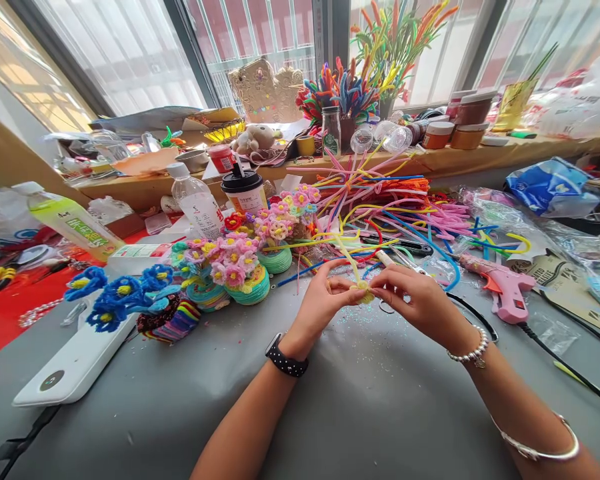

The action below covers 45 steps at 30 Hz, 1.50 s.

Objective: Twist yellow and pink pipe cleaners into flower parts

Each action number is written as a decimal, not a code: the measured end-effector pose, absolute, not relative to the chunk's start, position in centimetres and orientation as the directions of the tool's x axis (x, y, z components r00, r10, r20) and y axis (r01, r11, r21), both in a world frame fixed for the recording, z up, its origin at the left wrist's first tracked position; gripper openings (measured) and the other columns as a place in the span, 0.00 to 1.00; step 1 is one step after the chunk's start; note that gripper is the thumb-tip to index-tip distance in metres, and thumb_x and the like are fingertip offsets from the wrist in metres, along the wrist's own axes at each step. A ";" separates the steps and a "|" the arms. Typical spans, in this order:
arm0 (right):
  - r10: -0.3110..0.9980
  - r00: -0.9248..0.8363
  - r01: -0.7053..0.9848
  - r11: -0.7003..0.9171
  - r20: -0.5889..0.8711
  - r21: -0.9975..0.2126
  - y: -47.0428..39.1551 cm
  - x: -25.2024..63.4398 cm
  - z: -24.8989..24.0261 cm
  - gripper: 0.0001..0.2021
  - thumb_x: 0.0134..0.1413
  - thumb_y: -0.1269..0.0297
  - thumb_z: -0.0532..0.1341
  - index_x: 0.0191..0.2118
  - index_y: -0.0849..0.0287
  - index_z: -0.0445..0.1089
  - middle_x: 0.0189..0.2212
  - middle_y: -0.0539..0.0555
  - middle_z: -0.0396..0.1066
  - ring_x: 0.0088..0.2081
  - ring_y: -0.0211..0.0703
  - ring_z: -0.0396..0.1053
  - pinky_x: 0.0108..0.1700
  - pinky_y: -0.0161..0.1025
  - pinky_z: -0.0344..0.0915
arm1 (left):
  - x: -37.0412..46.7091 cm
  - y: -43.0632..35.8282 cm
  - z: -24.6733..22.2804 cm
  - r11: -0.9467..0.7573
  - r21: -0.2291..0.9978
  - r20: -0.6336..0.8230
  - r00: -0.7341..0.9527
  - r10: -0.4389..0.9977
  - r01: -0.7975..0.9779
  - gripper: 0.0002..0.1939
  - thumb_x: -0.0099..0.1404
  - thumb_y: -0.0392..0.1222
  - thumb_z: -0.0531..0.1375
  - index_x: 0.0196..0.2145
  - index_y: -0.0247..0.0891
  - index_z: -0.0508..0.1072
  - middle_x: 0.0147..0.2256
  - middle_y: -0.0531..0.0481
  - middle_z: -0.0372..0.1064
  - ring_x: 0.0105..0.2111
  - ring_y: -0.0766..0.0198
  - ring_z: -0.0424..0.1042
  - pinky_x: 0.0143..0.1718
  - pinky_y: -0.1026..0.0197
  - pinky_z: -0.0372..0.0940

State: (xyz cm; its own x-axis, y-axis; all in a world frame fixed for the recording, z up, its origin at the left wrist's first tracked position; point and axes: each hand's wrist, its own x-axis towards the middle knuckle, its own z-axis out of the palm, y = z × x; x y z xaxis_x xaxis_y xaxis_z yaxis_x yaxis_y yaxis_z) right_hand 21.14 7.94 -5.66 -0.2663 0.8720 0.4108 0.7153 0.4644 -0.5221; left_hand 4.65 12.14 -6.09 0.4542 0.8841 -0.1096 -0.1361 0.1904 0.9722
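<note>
Over the grey table (325,413), a yellow pipe cleaner (364,292) is bent into a small curled shape, with a straight length rising up and to the left. My left hand (325,297) pinches it from the left between thumb and fingers. From the right, my right hand (415,297) grips the same curled part with its fingertips, so the two hands nearly meet. The fingers partly hide its exact form. Behind the hands lie loose coloured pipe cleaners and a pair of scissors (405,261), partly covered. Glitter is scattered on the table beneath.
Pipe-cleaner flowers in pots (235,267) and blue flowers (125,293) stand left, near a white power bank (75,367). A pink glue gun (505,287) with a black cord lies right. Behind are a lidded cup (243,193), a bottle (195,200) and a pipe-cleaner heap (380,193).
</note>
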 end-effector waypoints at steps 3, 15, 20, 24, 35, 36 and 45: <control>0.866 -0.284 0.728 0.475 0.412 -0.495 7.9 21.3 -5.6 0.06 0.53 0.66 0.53 0.31 0.58 0.66 0.26 0.51 0.65 0.25 0.35 0.61 0.27 0.34 0.60 | 4.6 12.1 -6.0 0.201 0.972 -0.129 0.440 0.889 -0.122 0.34 0.42 0.37 0.66 0.47 0.35 0.57 0.24 0.52 0.69 0.26 0.65 0.69 0.31 0.60 0.64; 0.897 -0.186 0.714 0.405 0.402 -0.571 7.9 20.7 -5.8 0.05 0.51 0.66 0.53 0.30 0.59 0.65 0.25 0.52 0.65 0.26 0.36 0.61 0.27 0.34 0.61 | 4.6 12.0 -6.4 0.188 0.961 -0.089 0.417 0.905 -0.203 0.27 0.44 0.38 0.65 0.41 0.37 0.59 0.25 0.54 0.69 0.28 0.65 0.70 0.34 0.58 0.65; 0.891 -0.196 0.701 0.419 0.409 -0.578 8.0 20.6 -5.6 0.05 0.52 0.66 0.53 0.30 0.59 0.65 0.25 0.52 0.64 0.26 0.36 0.61 0.27 0.34 0.61 | 4.6 12.0 -6.3 0.200 0.957 -0.089 0.448 0.890 -0.208 0.25 0.46 0.37 0.64 0.41 0.36 0.59 0.29 0.51 0.69 0.30 0.65 0.70 0.34 0.59 0.64; 0.880 -0.289 0.714 0.461 0.378 -0.527 7.9 20.7 -5.6 0.05 0.53 0.67 0.52 0.30 0.59 0.64 0.27 0.51 0.64 0.26 0.35 0.61 0.29 0.34 0.60 | 4.6 12.0 -6.2 0.178 0.962 -0.051 0.499 0.865 -0.209 0.26 0.47 0.36 0.64 0.43 0.36 0.59 0.35 0.45 0.69 0.34 0.63 0.70 0.35 0.60 0.63; 0.897 -0.165 0.695 0.401 0.410 -0.597 7.8 20.0 -5.6 0.06 0.52 0.67 0.53 0.29 0.59 0.65 0.26 0.51 0.64 0.25 0.35 0.61 0.28 0.34 0.60 | 5.0 11.8 -6.4 0.149 0.946 -0.044 0.342 0.939 -0.286 0.25 0.45 0.35 0.64 0.40 0.37 0.59 0.26 0.53 0.70 0.29 0.64 0.70 0.31 0.62 0.65; 0.899 -0.141 0.686 0.390 0.414 -0.614 7.8 19.9 -5.6 0.06 0.52 0.67 0.53 0.29 0.59 0.65 0.25 0.51 0.64 0.25 0.36 0.61 0.27 0.34 0.61 | 5.1 11.8 -6.4 0.140 0.947 -0.039 0.328 0.944 -0.290 0.25 0.45 0.35 0.64 0.40 0.37 0.59 0.26 0.53 0.70 0.29 0.65 0.70 0.31 0.62 0.65; 0.908 0.034 0.640 0.302 0.418 -0.707 7.7 18.8 -6.4 0.07 0.50 0.64 0.54 0.27 0.60 0.65 0.24 0.52 0.65 0.26 0.37 0.63 0.25 0.34 0.62 | 5.4 11.5 -6.5 0.082 0.947 -0.002 0.249 0.969 -0.310 0.23 0.45 0.36 0.64 0.38 0.37 0.59 0.23 0.55 0.68 0.26 0.67 0.69 0.30 0.64 0.64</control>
